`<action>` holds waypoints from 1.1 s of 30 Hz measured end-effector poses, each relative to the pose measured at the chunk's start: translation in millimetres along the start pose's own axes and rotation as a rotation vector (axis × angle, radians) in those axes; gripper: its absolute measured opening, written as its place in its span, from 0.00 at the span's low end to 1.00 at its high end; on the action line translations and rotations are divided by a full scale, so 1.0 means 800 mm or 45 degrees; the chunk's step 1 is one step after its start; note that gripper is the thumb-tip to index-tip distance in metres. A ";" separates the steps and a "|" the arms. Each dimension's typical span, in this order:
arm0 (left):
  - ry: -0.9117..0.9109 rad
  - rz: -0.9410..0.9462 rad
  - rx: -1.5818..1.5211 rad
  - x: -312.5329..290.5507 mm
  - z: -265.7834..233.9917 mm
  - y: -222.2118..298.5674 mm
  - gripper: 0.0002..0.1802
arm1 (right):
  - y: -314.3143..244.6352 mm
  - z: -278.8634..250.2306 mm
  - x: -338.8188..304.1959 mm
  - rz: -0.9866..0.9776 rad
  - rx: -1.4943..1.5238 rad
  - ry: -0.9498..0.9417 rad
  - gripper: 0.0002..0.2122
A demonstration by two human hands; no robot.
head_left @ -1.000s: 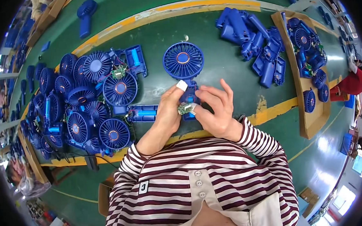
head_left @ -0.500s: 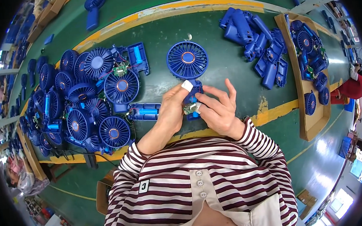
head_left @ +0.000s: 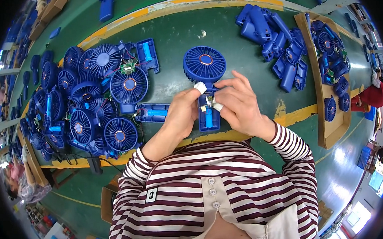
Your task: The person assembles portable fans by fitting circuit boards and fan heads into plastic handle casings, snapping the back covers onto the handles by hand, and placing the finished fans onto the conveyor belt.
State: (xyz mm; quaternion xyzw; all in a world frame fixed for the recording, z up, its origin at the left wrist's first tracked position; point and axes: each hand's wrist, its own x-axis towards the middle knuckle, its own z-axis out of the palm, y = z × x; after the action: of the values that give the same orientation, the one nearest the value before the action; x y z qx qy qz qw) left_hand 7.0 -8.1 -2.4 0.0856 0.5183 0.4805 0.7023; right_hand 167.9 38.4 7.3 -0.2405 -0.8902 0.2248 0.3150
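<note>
Blue fan heap (head_left: 91,103) left, overlapping, bottoms hidden. Left hand (head_left: 180,113) curled on open handheld fan (head_left: 207,88) at table (head_left: 169,29) centre, covering handle side. Right hand (head_left: 238,106) pinches handle; circuit board (head_left: 209,102) barely visible. Blue handle shells (head_left: 269,33) right.

One head-worn fisheye looks steeply down, close over the green table (head_left: 174,29).
</note>
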 end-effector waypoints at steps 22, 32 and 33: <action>-0.216 -0.020 -0.221 -0.014 -0.002 0.017 0.14 | 0.005 -0.015 0.033 0.045 0.209 -0.210 0.08; -0.187 -0.027 -0.252 -0.015 -0.004 0.012 0.12 | 0.002 -0.013 0.037 -0.128 0.030 -0.253 0.11; -0.184 -0.036 -0.238 -0.013 -0.006 0.009 0.12 | 0.001 -0.014 0.037 -0.132 0.011 -0.278 0.11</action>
State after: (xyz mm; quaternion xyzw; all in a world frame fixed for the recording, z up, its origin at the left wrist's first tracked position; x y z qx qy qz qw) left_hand -1.1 -13.5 6.7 0.0469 0.4204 0.5092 0.7495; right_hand 155.2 59.1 28.2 -0.1669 -0.9294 0.2371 0.2283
